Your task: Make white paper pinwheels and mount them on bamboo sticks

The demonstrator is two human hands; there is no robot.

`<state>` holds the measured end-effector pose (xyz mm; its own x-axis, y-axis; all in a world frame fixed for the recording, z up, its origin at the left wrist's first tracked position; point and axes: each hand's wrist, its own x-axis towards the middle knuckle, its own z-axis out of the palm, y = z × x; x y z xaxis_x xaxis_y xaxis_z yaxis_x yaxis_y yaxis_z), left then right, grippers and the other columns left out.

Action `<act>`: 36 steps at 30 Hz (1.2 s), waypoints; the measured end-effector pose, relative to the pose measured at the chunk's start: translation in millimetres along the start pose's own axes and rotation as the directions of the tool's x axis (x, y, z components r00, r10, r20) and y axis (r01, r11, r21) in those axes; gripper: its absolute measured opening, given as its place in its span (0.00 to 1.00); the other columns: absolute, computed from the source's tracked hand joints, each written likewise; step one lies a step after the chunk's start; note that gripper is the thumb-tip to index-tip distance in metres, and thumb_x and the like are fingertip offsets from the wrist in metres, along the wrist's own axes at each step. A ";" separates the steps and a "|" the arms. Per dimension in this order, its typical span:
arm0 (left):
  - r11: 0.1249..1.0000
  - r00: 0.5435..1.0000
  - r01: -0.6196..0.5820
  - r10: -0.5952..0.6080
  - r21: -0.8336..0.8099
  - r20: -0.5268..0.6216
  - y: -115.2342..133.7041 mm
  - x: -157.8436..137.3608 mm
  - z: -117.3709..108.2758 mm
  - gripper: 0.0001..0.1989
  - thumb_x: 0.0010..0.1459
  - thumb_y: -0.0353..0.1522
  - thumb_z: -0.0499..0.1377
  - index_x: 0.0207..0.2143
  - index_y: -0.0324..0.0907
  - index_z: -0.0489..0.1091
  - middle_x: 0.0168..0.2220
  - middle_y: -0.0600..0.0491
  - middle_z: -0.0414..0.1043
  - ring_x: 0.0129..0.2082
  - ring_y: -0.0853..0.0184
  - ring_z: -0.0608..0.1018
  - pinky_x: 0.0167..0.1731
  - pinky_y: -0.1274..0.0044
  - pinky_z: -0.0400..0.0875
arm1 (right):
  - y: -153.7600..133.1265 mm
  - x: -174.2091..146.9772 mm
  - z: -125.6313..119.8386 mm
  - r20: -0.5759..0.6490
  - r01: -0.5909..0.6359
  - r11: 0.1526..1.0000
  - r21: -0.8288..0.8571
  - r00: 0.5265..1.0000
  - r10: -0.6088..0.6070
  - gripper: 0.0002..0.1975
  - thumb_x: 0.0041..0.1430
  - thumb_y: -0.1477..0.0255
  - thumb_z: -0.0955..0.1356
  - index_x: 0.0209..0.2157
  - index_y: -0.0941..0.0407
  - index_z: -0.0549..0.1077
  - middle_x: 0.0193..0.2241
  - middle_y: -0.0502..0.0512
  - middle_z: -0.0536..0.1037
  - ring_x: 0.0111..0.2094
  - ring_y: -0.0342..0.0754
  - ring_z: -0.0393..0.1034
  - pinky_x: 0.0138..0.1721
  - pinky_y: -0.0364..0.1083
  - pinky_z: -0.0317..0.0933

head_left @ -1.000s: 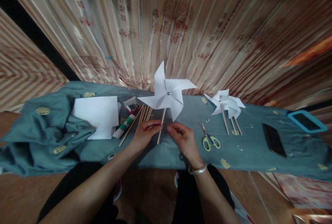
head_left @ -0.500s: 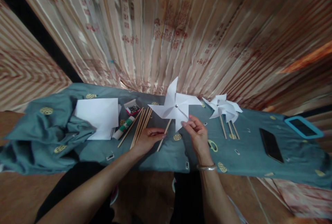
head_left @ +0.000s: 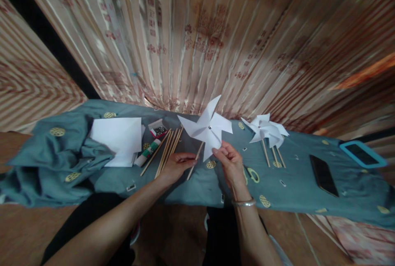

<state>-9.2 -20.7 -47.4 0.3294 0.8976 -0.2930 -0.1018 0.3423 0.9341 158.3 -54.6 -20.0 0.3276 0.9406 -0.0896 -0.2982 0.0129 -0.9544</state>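
A white paper pinwheel [head_left: 207,128] with a pin at its centre is raised over the cloth on a thin wooden stick [head_left: 197,157]. My left hand [head_left: 179,165] pinches that stick below the blades. At the lower right blade, my right hand [head_left: 230,159] has thumb and fingers closed around the paper's edge. Left of the pinwheel lie several loose wooden sticks [head_left: 168,151], a green and white glue stick [head_left: 148,153] and a small open box of pins [head_left: 158,129]. More finished pinwheels [head_left: 268,129] lie to the right, their blades overlapping.
A stack of white paper [head_left: 117,136] rests at the left beside bunched cloth [head_left: 68,163]. Scissors with yellow-green handles [head_left: 253,174] lie partly behind my right hand. Further right are a dark phone [head_left: 323,174] and a blue-framed tablet [head_left: 363,153]. A curtain [head_left: 203,31] hangs behind.
The pinwheel's blades have turned clockwise around the pin. My right hand has moved slightly left and down, uncovering more of the scissors. My left hand stays on the stick.
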 end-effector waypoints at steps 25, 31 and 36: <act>0.997 1.000 0.007 -0.009 -0.082 -0.021 0.6 2.1 -1.4 0.19 0.30 0.38 0.73 0.29 0.39 0.80 0.32 0.50 0.81 0.38 0.59 0.80 0.48 0.68 0.71 | -10.0 3.1 -28.1 -0.265 0.218 0.895 -0.390 0.904 -0.336 0.17 0.50 0.59 0.72 0.35 0.57 0.76 0.24 0.51 0.78 0.28 0.46 0.72 0.35 0.47 0.65; 0.998 0.997 0.062 -0.061 -0.025 0.049 -4.8 -4.7 3.3 0.17 0.34 0.37 0.72 0.29 0.39 0.79 0.31 0.50 0.81 0.35 0.61 0.80 0.44 0.70 0.71 | -10.0 12.2 -51.8 -0.215 0.285 0.817 -0.502 0.874 -0.437 0.23 0.50 0.61 0.73 0.47 0.57 0.75 0.45 0.61 0.79 0.44 0.52 0.72 0.51 0.54 0.62; 0.997 0.996 0.069 -0.068 -0.022 0.062 -7.2 -3.3 2.7 0.18 0.32 0.37 0.72 0.29 0.39 0.79 0.29 0.50 0.81 0.33 0.62 0.79 0.44 0.70 0.71 | -9.4 10.1 -50.2 -0.207 0.245 0.851 -0.465 0.904 -0.374 0.23 0.49 0.62 0.73 0.47 0.57 0.76 0.40 0.59 0.81 0.40 0.50 0.74 0.47 0.53 0.64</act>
<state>-7.1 -26.8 -52.6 0.3928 0.8535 -0.3424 -0.0998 0.4097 0.9067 209.5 -62.2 -26.2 0.5934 0.7752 0.2165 0.2433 0.0836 -0.9663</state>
